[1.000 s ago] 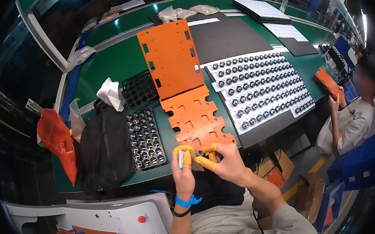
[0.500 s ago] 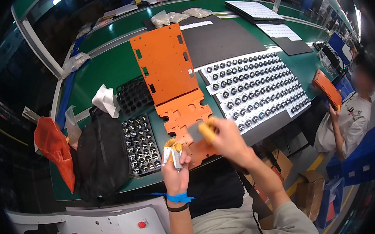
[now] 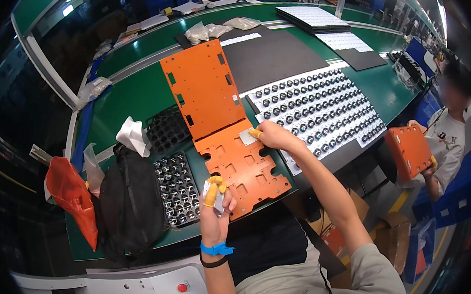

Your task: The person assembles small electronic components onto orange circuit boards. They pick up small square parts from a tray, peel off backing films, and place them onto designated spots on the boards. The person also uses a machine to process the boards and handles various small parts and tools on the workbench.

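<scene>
One black tray (image 3: 192, 182) of shiny round parts lies left of your left hand (image 3: 215, 196), whose yellow-covered fingers curl around small white pieces (image 3: 219, 205). Rightward, a pale plate (image 3: 247, 138) sits on the orange fixture's (image 3: 253, 194) lower panel, touched by your right hand's (image 3: 272, 136) bunched fingertips; whether they grip it, I cannot tell. Beyond, white boards (image 3: 294, 167) carry rows of black parts.

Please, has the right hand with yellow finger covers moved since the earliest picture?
Yes. Judged against the flat, notched orange plate, the right hand moved forward, from the plate's near edge to its far right corner.
</scene>
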`<act>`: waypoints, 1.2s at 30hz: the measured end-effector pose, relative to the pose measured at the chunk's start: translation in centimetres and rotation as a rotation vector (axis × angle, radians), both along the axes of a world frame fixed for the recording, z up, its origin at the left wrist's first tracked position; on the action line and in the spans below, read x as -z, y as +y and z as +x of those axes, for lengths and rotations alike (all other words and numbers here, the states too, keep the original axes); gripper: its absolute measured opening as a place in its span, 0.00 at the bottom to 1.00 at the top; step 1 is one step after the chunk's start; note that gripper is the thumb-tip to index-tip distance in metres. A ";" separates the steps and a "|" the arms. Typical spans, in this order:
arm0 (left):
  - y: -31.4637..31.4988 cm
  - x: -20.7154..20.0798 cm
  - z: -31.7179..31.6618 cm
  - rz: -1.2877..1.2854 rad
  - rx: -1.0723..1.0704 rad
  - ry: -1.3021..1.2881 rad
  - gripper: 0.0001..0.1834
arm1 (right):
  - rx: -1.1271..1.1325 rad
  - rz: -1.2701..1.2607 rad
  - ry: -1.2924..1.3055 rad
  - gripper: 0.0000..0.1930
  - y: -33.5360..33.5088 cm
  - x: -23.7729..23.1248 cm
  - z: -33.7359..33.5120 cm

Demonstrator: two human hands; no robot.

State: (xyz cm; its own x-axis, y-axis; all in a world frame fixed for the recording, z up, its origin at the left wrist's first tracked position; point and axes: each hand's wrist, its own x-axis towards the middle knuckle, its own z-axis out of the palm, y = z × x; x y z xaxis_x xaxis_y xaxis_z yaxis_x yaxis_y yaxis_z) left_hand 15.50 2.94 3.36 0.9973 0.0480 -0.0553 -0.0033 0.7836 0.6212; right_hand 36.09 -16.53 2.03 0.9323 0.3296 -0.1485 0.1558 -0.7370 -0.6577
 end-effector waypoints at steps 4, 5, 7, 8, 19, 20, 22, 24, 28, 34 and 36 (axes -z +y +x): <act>-0.4 -0.4 0.6 0.346 -0.060 0.036 0.08 | -0.007 -0.025 0.069 0.21 -0.3 0.1 1.4; -0.5 -0.5 1.0 0.479 -0.086 0.049 0.07 | 0.014 -0.074 0.087 0.21 0.5 -1.3 0.9; -1.3 -0.1 2.2 1.002 -0.256 -0.031 0.08 | 0.099 -0.118 -0.047 0.20 1.1 -1.7 -0.1; -1.9 -0.1 2.7 1.256 -0.325 -0.084 0.08 | 0.158 -0.169 -0.269 0.18 1.1 -1.7 -1.0; -5.6 -0.4 2.8 2.052 -0.324 -0.236 0.30 | 0.576 0.648 -0.437 0.09 -10.4 -4.1 -30.4; -5.8 -0.3 2.5 2.074 -0.292 -0.189 0.33 | 0.728 0.612 -0.456 0.06 -12.8 -3.7 -31.9; -6.0 -0.3 2.1 2.057 -0.293 -0.227 0.32 | 1.030 0.679 -0.437 0.13 -17.7 -1.8 -34.7; -6.1 0.0 2.1 2.060 -0.316 -0.275 0.31 | 1.221 0.968 -0.353 0.18 -22.7 0.9 -35.7; -5.9 0.7 2.2 2.087 -0.364 -0.374 0.30 | 1.481 1.742 -0.106 0.23 -25.7 -0.2 -33.7; -5.5 0.6 1.9 2.066 -0.319 -0.302 0.27 | 1.322 0.807 -0.569 0.22 -29.1 3.2 -36.0; -5.2 0.4 1.8 2.068 -0.336 -0.296 0.27 | 1.440 0.759 -0.463 0.24 -30.2 3.2 -35.5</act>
State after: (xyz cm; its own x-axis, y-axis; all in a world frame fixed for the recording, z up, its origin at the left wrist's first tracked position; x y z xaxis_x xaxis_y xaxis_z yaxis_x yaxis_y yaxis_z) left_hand 17.33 -2.30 2.92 0.9067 -0.0471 0.4192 -0.2002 -0.9228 0.3292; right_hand 0.63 -46.72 -1.18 0.4341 -0.9007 -0.0155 -0.0449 -0.0044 -0.9990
